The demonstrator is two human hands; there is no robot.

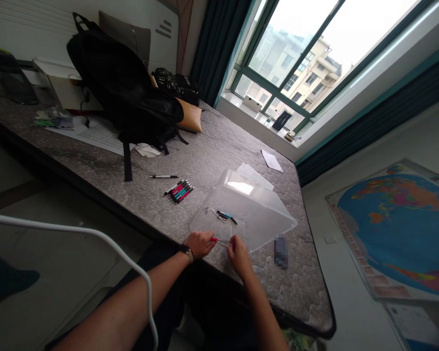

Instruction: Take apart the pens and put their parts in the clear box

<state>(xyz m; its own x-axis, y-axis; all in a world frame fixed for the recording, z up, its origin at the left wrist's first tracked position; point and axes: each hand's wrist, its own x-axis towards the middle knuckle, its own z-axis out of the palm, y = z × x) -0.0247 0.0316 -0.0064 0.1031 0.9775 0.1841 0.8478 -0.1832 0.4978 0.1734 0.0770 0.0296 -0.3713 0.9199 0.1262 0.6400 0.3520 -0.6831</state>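
Two hands meet over a red pen part

We note the left hand (pixel 200 243) gripping a red pen part (pixel 214 239) at its fingertips. The part lies just right of that hand, its long axis running crosswise toward the right hand (pixel 239 253). The left is the nearer of the two. From the red end a thin pale piece (pixel 224 243) spans the short gap, and the right fingertips pinch together on its far end; whether it is joined to the red part we cannot tell. A fine upright line shows above the right fingertips, too slight for us to identify.

Pose: left forearm reaching in from the lower left, knuckles up, a wristband (pixel 186 251) at the wrist; right forearm rising from below, wrist bent, fingers curled inward to face the left.

Just beyond both hands, a blue-and-black pen piece (pixel 227 217) rests with slim parts on a translucent plastic case (pixel 267 214). Beyond the left hand, to its left, we count off a tight row of pens (pixel 179 191), a lone pen (pixel 165 176) past it. Right of the right hand: a blurred dark object (pixel 281 252).
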